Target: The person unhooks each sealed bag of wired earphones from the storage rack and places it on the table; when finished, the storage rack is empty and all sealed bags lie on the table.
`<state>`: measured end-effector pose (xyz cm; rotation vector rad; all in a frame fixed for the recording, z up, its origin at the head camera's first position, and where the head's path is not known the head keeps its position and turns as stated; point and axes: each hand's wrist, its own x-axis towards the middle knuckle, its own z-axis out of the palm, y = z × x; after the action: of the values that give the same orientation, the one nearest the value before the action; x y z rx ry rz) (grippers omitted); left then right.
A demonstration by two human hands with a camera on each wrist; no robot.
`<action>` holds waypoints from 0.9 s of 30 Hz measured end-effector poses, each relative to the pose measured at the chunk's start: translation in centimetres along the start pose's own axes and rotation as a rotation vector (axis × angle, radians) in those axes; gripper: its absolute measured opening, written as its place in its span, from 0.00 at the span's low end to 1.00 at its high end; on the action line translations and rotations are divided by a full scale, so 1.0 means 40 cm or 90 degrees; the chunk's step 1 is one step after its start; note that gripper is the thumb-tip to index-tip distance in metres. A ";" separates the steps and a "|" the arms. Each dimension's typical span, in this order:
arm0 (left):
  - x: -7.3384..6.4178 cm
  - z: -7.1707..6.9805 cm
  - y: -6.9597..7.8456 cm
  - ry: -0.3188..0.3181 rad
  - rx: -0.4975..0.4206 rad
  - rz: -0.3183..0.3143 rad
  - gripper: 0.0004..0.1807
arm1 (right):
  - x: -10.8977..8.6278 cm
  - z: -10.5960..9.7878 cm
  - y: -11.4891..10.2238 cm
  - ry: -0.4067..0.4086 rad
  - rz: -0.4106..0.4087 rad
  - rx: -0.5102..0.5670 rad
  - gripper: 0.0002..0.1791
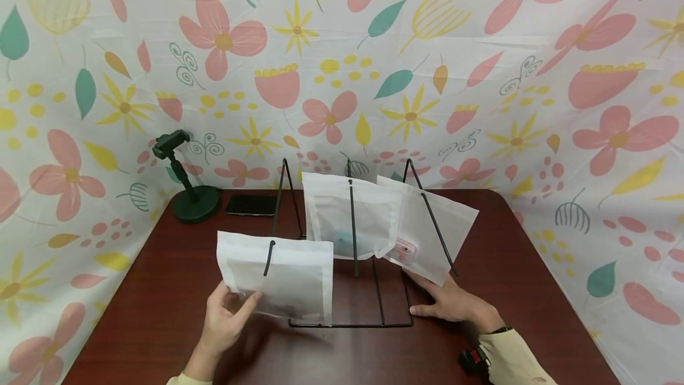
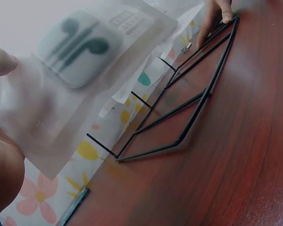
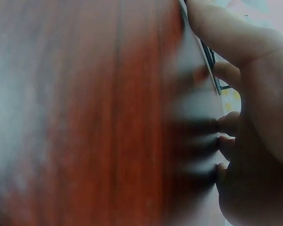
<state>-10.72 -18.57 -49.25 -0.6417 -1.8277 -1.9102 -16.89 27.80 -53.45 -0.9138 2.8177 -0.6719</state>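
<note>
My left hand (image 1: 223, 319) pinches the lower left edge of a translucent packet (image 1: 278, 278), thumb in front. Wired earphones (image 2: 78, 42) in a white case show through it in the left wrist view. In the head view, a black prong of the wire display rack (image 1: 350, 326) shows in front of the packet near its top edge. My right hand (image 1: 454, 302) rests spread at the rack's right front corner, its thumb against the base wire and its fingertips on the table. Two more packets hang from other prongs: a middle one (image 1: 326, 210) and a tilted right one (image 1: 438, 218).
Behind the rack's left side lies a dark phone (image 1: 251, 205) beside a dark green stand (image 1: 195, 204) with a clamp head. The reddish-brown table (image 1: 160, 290) meets a flower-printed cloth (image 1: 331, 46) at the back and sides.
</note>
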 end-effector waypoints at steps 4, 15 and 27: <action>-0.002 0.002 0.004 0.005 -0.005 0.004 0.20 | 0.002 -0.001 0.000 -0.013 0.016 -0.022 0.47; -0.015 0.001 0.019 0.002 -0.017 0.012 0.23 | -0.003 0.003 0.006 -0.019 0.020 -0.018 0.48; -0.027 0.005 0.031 0.018 -0.016 0.016 0.25 | -0.002 0.008 0.007 -0.004 0.001 -0.015 0.47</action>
<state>-9.12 -18.44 -48.88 -0.6400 -1.7736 -1.9193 -16.91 27.93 -53.85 -0.9154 2.8263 -0.6357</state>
